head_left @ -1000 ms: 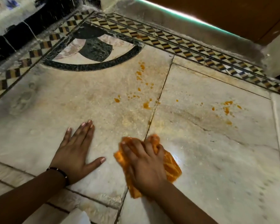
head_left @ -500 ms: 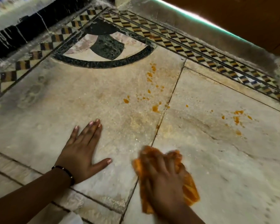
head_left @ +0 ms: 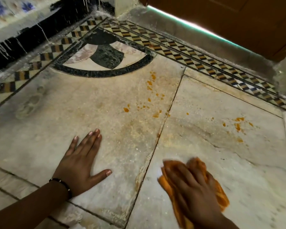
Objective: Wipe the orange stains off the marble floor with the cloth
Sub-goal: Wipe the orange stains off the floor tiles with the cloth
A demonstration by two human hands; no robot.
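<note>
My right hand (head_left: 190,187) presses an orange cloth (head_left: 220,195) flat on the marble floor (head_left: 238,171), on the right slab just right of the seam. The hand is blurred. My left hand (head_left: 80,161) lies palm down on the left slab, fingers spread, holding nothing, with a dark bracelet at the wrist. One scatter of orange stains (head_left: 153,96) sits on the left slab beyond both hands, close to the seam. A second group of orange stains (head_left: 238,125) marks the right slab farther out. A pale orange smear (head_left: 137,128) lies between the left hand and the drops.
A chequered inlay border (head_left: 180,52) runs along the far edge under a wooden door (head_left: 238,17) with light under it. A dark quarter-circle inlay (head_left: 106,57) fills the corner. A black skirting (head_left: 23,37) with white drips lines the left wall.
My right hand has slid the cloth rightward and toward me, off the seam onto the right slab. The left hand has stayed planted. The view has shifted slightly.
</note>
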